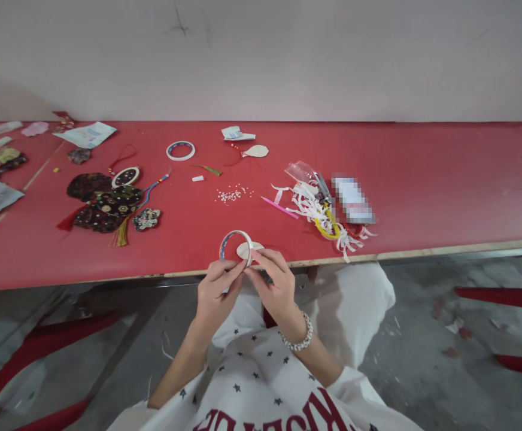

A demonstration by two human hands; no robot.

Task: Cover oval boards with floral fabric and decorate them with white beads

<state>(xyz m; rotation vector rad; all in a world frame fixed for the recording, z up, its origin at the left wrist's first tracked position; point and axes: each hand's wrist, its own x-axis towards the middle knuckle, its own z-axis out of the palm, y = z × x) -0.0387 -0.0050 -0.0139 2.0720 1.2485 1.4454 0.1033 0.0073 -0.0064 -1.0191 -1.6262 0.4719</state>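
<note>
My left hand (pixel 218 293) and my right hand (pixel 274 287) meet just over the front edge of the red table, both gripping a narrow white ring (pixel 228 246) with a blue patterned inner face. A cream oval piece (pixel 245 250) sits against the ring's right side, partly behind my right fingertips. Whether it is held or resting on the table is hidden. A beaded bracelet (pixel 303 333) circles my right wrist. A second patterned ring (pixel 181 151) lies farther back on the table.
The red table (pixel 378 179) holds scattered beads (pixel 231 193), a pink stick (pixel 279 208), white paper strips (pixel 308 206), a plastic bag (pixel 300 172), and dark floral ornaments with tassels (pixel 103 203). A pale wall stands behind it. A concrete floor lies below.
</note>
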